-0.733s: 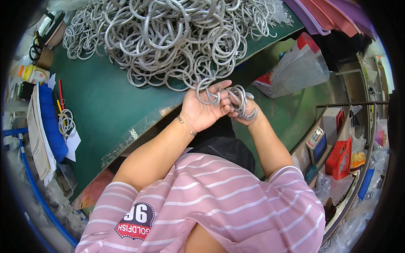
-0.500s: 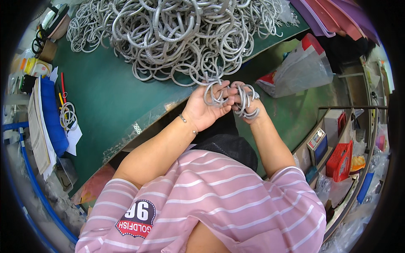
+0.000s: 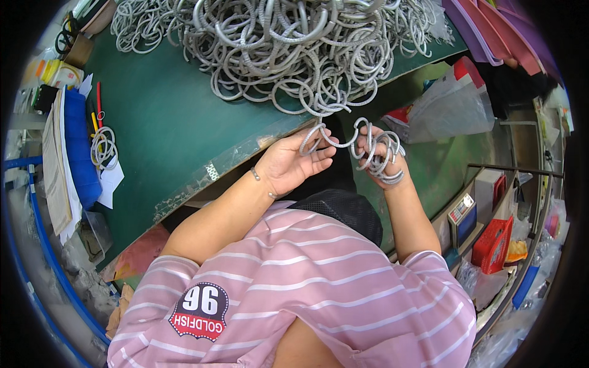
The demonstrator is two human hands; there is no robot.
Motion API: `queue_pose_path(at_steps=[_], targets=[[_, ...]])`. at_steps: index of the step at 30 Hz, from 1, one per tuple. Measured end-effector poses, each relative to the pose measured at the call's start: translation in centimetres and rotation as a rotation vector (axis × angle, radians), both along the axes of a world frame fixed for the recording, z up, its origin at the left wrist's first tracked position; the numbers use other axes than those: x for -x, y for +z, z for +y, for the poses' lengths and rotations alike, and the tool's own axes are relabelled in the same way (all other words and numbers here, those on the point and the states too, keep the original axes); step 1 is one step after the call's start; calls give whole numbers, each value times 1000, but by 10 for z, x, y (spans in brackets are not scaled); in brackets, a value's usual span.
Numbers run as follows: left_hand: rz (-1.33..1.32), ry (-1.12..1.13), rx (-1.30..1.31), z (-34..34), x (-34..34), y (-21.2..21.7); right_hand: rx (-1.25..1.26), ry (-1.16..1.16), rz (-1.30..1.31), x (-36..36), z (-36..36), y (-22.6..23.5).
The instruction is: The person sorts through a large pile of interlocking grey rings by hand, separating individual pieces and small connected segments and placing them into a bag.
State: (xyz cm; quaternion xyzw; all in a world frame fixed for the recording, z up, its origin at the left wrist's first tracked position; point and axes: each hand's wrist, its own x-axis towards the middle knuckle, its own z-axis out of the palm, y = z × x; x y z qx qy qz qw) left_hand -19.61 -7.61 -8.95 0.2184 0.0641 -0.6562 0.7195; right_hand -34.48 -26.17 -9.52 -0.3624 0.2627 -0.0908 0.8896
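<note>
My left hand [image 3: 283, 167] is palm up in front of the table's edge, with its curled fingers holding a grey open metal ring [image 3: 306, 147]. Another grey ring spans the gap between my two hands. To the right, my right hand [image 3: 397, 170] is closed on a bunch of similar rings [image 3: 376, 161], several of them looped over its fingers. Just beyond my hands lies a large tangled pile of silver-grey rings [image 3: 294, 58]; its nearest rings hang over the table's edge, close to my left fingers.
The pile rests on a green table [image 3: 159, 122]. At the left are a blue holder with papers [image 3: 80, 147], a red pen [image 3: 99, 98] and a coil of cord [image 3: 103, 147]. A clear plastic bag [image 3: 451, 110], a red basket [image 3: 492, 245] and pink trays [image 3: 503, 37] are at the right.
My hands have drawn apart: the right moved right and the left slightly left. A ring now stretches between them. The whole view has shifted a little.
</note>
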Motion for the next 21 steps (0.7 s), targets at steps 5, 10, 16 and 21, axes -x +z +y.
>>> queue_pose_path(at_steps=[5, 10, 16, 21], targets=[[112, -12, 157, 17, -4, -5, 75, 162, -70, -11, 11, -4], [-65, 62, -33, 38, -1, -1, 112, 208, -80, -25, 31, 9], [-101, 122, -55, 42, 1, -3, 351, 11, -39, -32, 50, 14], [-15, 159, 57, 42, 2, -7, 510, -157, 14, -30, 53, 35]])
